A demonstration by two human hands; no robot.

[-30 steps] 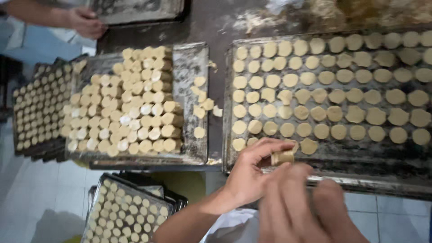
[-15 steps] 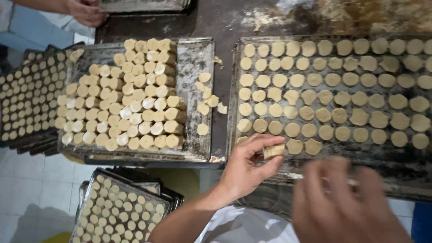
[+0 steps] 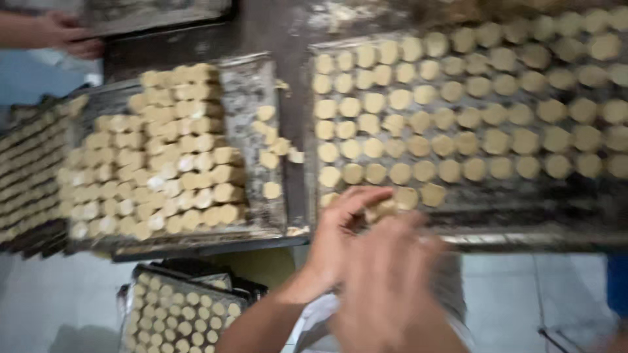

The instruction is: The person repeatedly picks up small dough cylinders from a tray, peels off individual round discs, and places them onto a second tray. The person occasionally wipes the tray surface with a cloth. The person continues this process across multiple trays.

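My left hand [image 3: 340,235] reaches over the near edge of the right baking tray [image 3: 523,216], its fingers closed around a small pale dough piece [image 3: 383,209]. My right hand [image 3: 392,287] is blurred, just below and right of it, fingers bent toward the same piece. The right tray carries rows of round pale dough discs [image 3: 471,117]. A second tray [image 3: 255,85] to the left is heaped with short stacks of dough pieces [image 3: 163,157].
Dark trays of small discs [image 3: 29,170] stick out at the far left, and another filled tray [image 3: 180,314] sits lower down. Another person's hand [image 3: 69,36] rests at the top left by a further tray. Pale tiled floor shows below.
Both hands have shifted left along the right tray's near edge and drawn closer together. The camera has swung, so the trays sit more to the right in view.
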